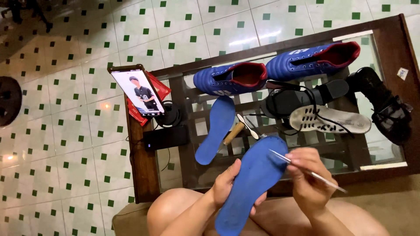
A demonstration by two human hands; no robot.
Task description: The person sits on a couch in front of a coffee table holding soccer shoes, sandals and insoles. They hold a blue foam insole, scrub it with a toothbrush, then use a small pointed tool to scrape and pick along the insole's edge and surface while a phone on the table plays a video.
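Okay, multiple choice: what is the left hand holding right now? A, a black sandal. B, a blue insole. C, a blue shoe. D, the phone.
B: the left hand grips a blue insole at its edge, while both blue shoes sit on the glass table.

A matt blue insole (251, 183), foam-like and faintly scuffed, is gripped by the left hand (227, 183). A thin, clear plastic stick (306, 170) with a slight gleam is pinched in the right hand (308, 181). A second matt blue insole (216, 129) is seen on the glossy glass tabletop (385, 153), which is framed in dark polished wood. The two blue shoes (280, 67) are finished in stitched, slightly shiny leather-like material with dull red cloth lining. A wooden-handled tool (234, 133) shows a smooth pale grip. The phone (138, 91) screen looks glossy, and the floor tiles (65, 131) are glazed and reflective.
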